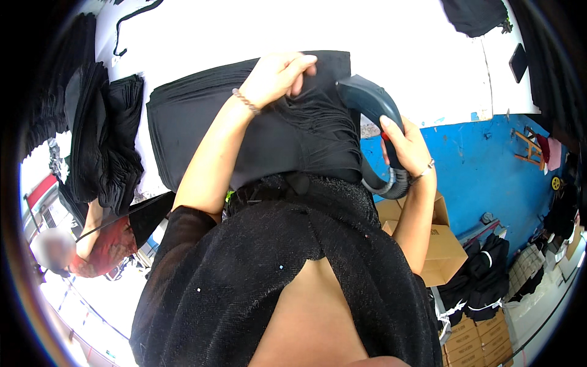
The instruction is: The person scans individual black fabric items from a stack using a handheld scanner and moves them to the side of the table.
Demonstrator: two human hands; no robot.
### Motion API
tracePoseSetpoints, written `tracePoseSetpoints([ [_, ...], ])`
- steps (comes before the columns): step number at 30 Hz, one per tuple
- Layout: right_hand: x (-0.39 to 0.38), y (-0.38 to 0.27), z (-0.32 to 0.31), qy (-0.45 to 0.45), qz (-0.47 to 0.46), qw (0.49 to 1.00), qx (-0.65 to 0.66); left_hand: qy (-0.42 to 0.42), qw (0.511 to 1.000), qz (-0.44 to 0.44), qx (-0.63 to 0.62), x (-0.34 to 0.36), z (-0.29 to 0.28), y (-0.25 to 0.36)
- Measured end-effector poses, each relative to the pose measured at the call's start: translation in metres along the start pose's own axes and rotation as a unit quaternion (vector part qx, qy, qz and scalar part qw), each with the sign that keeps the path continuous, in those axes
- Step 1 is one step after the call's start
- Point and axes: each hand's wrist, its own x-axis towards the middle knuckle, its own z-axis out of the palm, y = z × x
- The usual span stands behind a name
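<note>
My right hand (408, 145) is wrapped round the handle of a dark grey-blue vacuum nozzle (370, 98) with a red button and a ribbed hose (394, 185). The nozzle's wide mouth is at the right edge of a stack of folded black garments (263, 144), which look like trousers. Over the top of this stack is my left hand (286, 76), with curled fingers; whatever they may hold is hidden. Wrinkled black cloth bunches below that hand, and the stack's layered edges show to the left.
More black garments (107, 140) hang over the white table's (403, 37) left side. A phone (518, 63) and black cloth (476, 15) lie at the far right. Cardboard boxes (437, 254) stand beside me on the right. Another person in red (110, 248) is at the left.
</note>
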Motion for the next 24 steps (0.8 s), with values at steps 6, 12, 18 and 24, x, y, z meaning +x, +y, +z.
tracePoseSetpoints([
  [6, 0.018, -0.025, 0.017, 0.057, 0.007, 0.998, -0.025, 0.231, 0.869, 0.331, 0.287, 0.024, 0.032, -0.021],
  [12, 0.012, -0.009, 0.0, -0.014, -0.005, 1.0, -0.017, 0.275, 0.831, 0.39, 0.286, 0.017, 0.036, -0.029],
  [18, 0.011, -0.018, 0.004, 0.004, 0.003, 0.999, -0.049, 0.033, 0.997, 0.064, 0.016, -0.006, -0.004, -0.016],
  [24, 0.022, -0.027, 0.01, 0.027, -0.005, 0.996, -0.081, 0.225, 0.881, 0.28, 0.308, 0.02, 0.03, -0.022],
])
